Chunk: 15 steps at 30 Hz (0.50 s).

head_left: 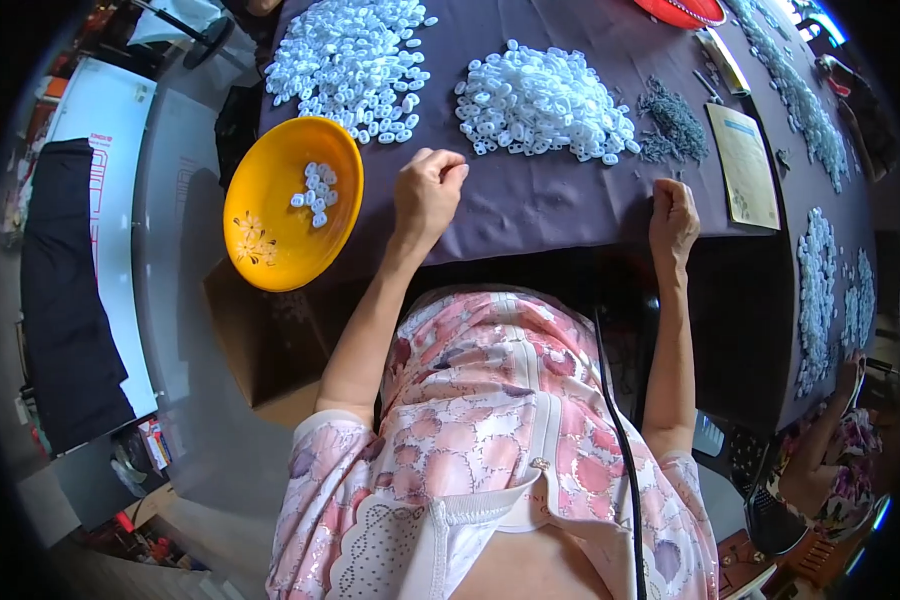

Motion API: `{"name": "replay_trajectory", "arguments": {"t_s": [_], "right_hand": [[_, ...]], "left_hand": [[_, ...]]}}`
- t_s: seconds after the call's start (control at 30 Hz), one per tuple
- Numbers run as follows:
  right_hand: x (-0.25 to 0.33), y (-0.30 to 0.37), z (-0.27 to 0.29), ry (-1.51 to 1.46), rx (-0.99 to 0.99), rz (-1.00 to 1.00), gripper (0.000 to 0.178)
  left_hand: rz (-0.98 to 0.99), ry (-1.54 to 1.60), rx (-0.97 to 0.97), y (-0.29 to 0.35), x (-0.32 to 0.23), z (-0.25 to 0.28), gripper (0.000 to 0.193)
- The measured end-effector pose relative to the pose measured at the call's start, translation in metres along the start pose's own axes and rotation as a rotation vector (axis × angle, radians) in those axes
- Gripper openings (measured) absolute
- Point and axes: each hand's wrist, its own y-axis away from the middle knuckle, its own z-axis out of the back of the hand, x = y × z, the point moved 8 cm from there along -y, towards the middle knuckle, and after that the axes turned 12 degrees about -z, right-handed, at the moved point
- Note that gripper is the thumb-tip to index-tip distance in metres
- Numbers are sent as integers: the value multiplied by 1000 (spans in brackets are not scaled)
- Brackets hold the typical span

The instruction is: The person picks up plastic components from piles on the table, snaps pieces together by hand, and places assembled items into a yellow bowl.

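Observation:
My left hand (428, 196) is closed over the table's front edge, thumb against the curled fingers; anything in it is hidden. To its left, a yellow bowl (260, 165) holds several small white oval plastic pieces (316, 190). My right hand (674, 218) is also closed, at the edge farther right, and I cannot see what it holds. Between and beyond the hands lies a heap of white oval pieces (540, 102). Beside that heap, nearer my right hand, is a pile of tiny dark grey-green parts (672, 122).
Another large white heap (348, 62) lies at the back left. A beige paper packet (742, 165) is right of the dark pile. A red basket (682, 10) stands at the back. Another person's arm (828, 430) shows at the right. An open cardboard box (260, 340) sits below the bowl.

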Motion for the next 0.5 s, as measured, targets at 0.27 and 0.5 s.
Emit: {"name": "replay_trajectory", "arguments": {"t_s": [0.27, 0.5], "right_hand": [[2, 2, 3, -24, -41, 70, 4], [5, 2, 2, -164, 51, 8, 6]], "left_hand": [[46, -249, 111, -22, 10, -35, 20], [71, -130, 140, -18, 10, -33, 14]]}}
